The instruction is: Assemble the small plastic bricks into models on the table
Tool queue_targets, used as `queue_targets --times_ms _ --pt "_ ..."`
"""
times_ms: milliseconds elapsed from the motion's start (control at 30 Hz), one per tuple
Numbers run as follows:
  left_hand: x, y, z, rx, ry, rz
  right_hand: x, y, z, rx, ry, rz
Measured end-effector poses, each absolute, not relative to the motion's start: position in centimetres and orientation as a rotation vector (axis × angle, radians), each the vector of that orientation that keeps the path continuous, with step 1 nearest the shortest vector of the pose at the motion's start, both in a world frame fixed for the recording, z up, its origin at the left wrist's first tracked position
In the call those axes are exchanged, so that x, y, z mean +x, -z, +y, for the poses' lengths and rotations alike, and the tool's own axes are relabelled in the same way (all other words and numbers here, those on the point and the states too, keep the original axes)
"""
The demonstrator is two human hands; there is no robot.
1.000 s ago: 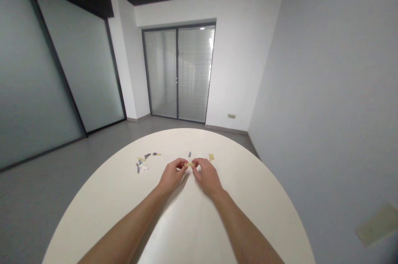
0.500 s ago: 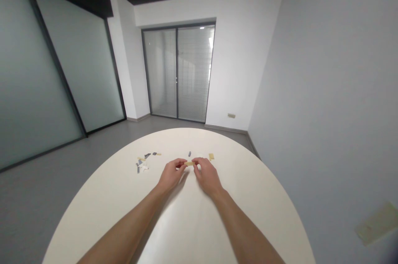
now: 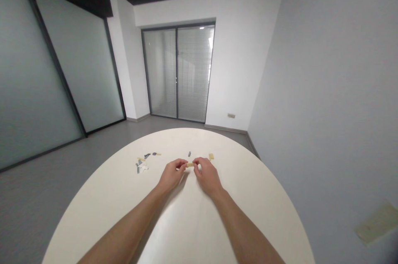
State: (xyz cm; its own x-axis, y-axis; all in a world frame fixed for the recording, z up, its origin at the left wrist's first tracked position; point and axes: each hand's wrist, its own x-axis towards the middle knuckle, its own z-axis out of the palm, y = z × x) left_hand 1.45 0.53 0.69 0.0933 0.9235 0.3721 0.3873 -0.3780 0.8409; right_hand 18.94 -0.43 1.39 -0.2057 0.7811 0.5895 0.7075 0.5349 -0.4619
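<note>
Between my two hands is a small tan, flat strip-like piece (image 3: 190,165), just over the tabletop; its exact kind is too small to make out. My left hand (image 3: 173,173) pinches its left end between thumb and fingers. At the right end, the fingertips of my right hand (image 3: 206,173) are closed on the same piece. A little beyond the hands lies a small grey block-like piece (image 3: 189,154). To the right of it, past my right hand, a tan squarish piece (image 3: 211,156) rests on the table.
A round white table (image 3: 248,210) carries everything. On its left side lie a loose cluster of white and grey pieces (image 3: 142,166), some dark pieces (image 3: 147,156), and a dark piece with a tan strip (image 3: 154,153). A grey wall (image 3: 329,90) stands to the right.
The tan piece has tipped or shifted very slightly between my fingers. Both hands stay in almost the same place.
</note>
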Motion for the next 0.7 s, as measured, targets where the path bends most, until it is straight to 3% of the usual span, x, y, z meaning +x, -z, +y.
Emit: queue_targets --times_ms 700 --pt "1.46 -0.63 0.62 1.818 -1.235 1.275 18.94 -1.2 -0.21 -1.242 -0.091 -1.935"
